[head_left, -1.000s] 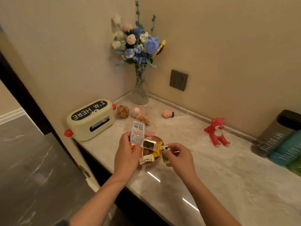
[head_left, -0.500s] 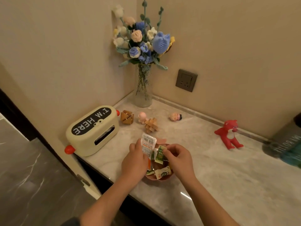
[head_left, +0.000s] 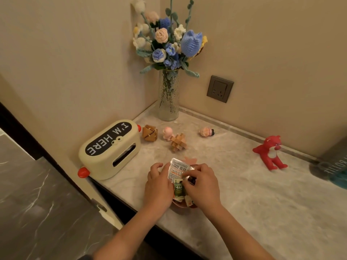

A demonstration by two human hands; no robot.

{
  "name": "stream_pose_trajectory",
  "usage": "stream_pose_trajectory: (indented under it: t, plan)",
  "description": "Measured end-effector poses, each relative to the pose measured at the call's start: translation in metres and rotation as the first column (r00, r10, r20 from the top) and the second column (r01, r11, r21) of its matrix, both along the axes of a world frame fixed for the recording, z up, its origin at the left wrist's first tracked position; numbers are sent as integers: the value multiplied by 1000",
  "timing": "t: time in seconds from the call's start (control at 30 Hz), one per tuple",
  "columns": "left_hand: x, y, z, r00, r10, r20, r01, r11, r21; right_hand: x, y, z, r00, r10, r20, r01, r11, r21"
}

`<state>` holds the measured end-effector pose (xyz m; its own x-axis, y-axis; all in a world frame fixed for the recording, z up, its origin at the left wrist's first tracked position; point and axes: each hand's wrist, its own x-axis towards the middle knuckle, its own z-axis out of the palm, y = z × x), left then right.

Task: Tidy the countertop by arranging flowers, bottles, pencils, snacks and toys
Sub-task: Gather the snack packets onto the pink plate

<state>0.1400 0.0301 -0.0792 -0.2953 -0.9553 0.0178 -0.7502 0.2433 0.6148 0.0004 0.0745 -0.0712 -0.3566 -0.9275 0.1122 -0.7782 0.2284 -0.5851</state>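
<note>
Head view: a person's two hands were close together over a small brownish-pink dish (head_left: 180, 205) near the front edge of the pale marble tabletop (head_left: 244, 203), towards its left end.
Left hand (head_left: 158, 186): fingers curled round the left side of a white snack packet with orange print (head_left: 177, 168), holding it tilted above the dish.
Right hand (head_left: 203, 186): fingers bent, with the tips on the lower edge of the white packet. The thumb pinched the top of a green snack sachet (head_left: 178, 188).
Snacks: the green sachet stood between the two hands, its lower end in the dish among other small wrappers. A dark wrapper (head_left: 191, 180) showed under the right fingers.
Flowers: a bunch of crocheted blue, white and peach flowers (head_left: 169, 44) stood upright in a ribbed clear glass vase (head_left: 168, 94) in the back left corner.
Tissue box: a cream rounded box lettered "I'M HERE" (head_left: 110, 149) sat along the left edge.
Toys: a faceted wooden puzzle block (head_left: 149, 132), a pink figurine (head_left: 167, 133) and a wooden burr puzzle (head_left: 178, 142) were grouped between the vase and the dish. A second small figurine (head_left: 206, 131) lay on its side near the back edge, and a red bear toy (head_left: 270, 152) sat further right along that edge.
Bottles: a dark grey bottle (head_left: 334, 162) and a teal bottle (head_left: 340, 180) were at the right, blurred and cut off by the frame.
Wall: a grey socket plate (head_left: 220, 89) was on the back wall.
</note>
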Motion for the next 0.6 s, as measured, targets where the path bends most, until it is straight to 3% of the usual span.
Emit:
stream_pose_trajectory:
  t: [0.17,0.33,0.47,0.6]
  plan:
    - [-4,3,0,993,47,-110,-41,998,52,-9,8,-2,982,-112,151,128,987,-100]
    - [-7,5,2,974,134,-180,-105,981,165,-30,20,-11,917,-264,297,284,958,-25]
    - [-9,5,0,978,150,-144,-120,973,198,-35,24,-19,903,-296,312,272,955,119]
    - [-11,8,-1,985,140,-103,-116,969,216,-35,23,-23,913,-263,313,234,964,130]
